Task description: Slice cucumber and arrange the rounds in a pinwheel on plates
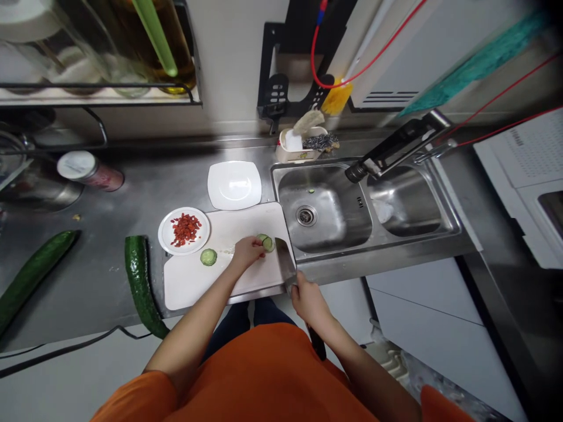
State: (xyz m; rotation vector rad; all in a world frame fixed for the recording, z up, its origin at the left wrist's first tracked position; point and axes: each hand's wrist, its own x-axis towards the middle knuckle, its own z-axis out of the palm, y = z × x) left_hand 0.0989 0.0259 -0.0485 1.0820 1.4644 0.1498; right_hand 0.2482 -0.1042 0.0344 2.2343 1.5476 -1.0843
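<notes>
My left hand (248,254) is closed on cucumber slices (266,242) over the right half of a white cutting board (189,291). Gripped by its dark handle in my right hand (310,298) is a kitchen knife (285,261), its wide blade at the board's right edge, close beside the slices. A small pile of cucumber slices (208,257) lies on the board's left part. At the board's upper left corner, a round white plate (163,238) holds chopped red bits (185,230). Behind the board sits a bare white square plate (234,184).
Left of the board lie a cut cucumber (139,281) and a longer cucumber (37,272). A double steel sink (325,205) with a dark faucet (387,149) adjoins on the right. A sponge holder (299,153) stands behind it. A capped canister (90,170) is at the back left.
</notes>
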